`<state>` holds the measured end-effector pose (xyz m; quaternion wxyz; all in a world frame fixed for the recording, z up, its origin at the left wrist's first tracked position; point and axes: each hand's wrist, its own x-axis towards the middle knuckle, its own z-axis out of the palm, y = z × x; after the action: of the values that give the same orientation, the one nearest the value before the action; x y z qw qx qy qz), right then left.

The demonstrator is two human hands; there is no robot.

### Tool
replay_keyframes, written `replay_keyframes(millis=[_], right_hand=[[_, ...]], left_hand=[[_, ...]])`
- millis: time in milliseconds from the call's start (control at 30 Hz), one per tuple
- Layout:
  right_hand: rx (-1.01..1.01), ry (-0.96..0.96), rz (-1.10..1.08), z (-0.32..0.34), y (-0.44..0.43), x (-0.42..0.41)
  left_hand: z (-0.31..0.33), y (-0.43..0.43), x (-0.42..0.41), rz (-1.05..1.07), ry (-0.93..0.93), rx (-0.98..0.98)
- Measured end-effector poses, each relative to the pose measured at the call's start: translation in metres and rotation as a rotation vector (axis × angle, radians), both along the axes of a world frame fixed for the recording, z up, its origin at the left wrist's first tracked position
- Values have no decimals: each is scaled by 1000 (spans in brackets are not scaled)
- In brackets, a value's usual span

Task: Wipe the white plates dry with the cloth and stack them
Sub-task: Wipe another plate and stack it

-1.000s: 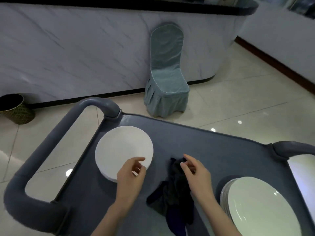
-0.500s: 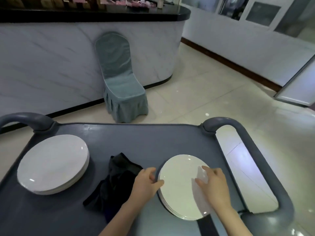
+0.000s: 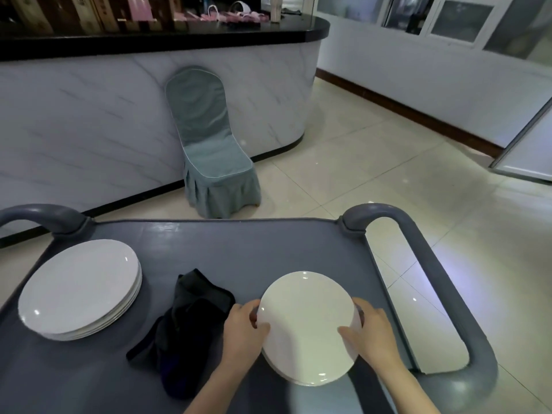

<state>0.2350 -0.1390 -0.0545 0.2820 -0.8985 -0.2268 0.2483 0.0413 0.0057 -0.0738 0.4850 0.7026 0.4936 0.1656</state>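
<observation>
Plate (image 3: 307, 321) topping the right-hand stack (image 3: 298, 380) is round, no long axis, and lies btwn both hands. The left hand (image 3: 242, 333) curls on its left rim and the right hand (image 3: 370, 336) on its right rim, thumbs on top, fingers under. Crumpled cloth (image 3: 185, 324) lies just beside the left hand, so nearer that one. The cart (image 3: 254, 243) also holds the left-hand stack (image 3: 77, 288), several plates, well apart.

No text, label, brand or number can be read. The brown wooden boxes (image 3: 89, 10) on the shelf behind the black-topped, marble-fronted counter (image 3: 179, 40) carry small pale marks, but these are too blurred to make out.
</observation>
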Motion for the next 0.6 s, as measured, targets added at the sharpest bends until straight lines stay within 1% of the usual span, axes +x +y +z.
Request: replay_keyframes(millis=[133,267,333,467,500,600], right_hand=[[58,7,2,6,7,2],[236,59,-16,19,24,-5],[375,159,-5,25,33,-13],[594,549,-31,28,56,-42],[615,585,-46,26,64,-50],[622,550,-65,18,89,-73]], left_hand=[[-1,5,-6,51,-95,-101],[8,22,-15,106,-243,-243],[13,32,-25,121,-286,-285],[23,51,-52,171,-422,-412],[25,56,-58,184,-439,-427],[28,74,-77,210,-436,-414]])
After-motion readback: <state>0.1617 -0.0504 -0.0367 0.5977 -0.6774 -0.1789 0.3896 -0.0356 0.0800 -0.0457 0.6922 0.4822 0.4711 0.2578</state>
